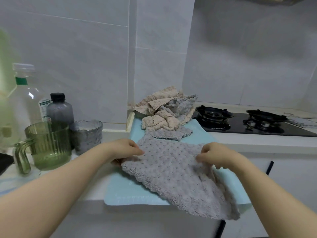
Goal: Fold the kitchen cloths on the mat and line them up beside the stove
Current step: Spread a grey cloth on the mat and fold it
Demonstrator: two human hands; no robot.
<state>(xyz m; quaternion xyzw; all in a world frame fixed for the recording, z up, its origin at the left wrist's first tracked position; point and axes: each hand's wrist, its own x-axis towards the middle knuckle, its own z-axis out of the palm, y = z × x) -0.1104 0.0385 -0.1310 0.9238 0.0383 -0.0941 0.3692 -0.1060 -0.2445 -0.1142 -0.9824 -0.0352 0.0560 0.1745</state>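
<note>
1. Fingers (138,151) of your left hand (125,148) and right hand (216,156) pinch opposite edges of the grey cloth (171,170).
2. It looks soft, light and limp: hold it by the corners.
3. It lies on the blue mat (120,194), one corner overhanging the worktop (253,140); the unfolded pile (163,110) sits behind, beside the stove (240,124).
</note>
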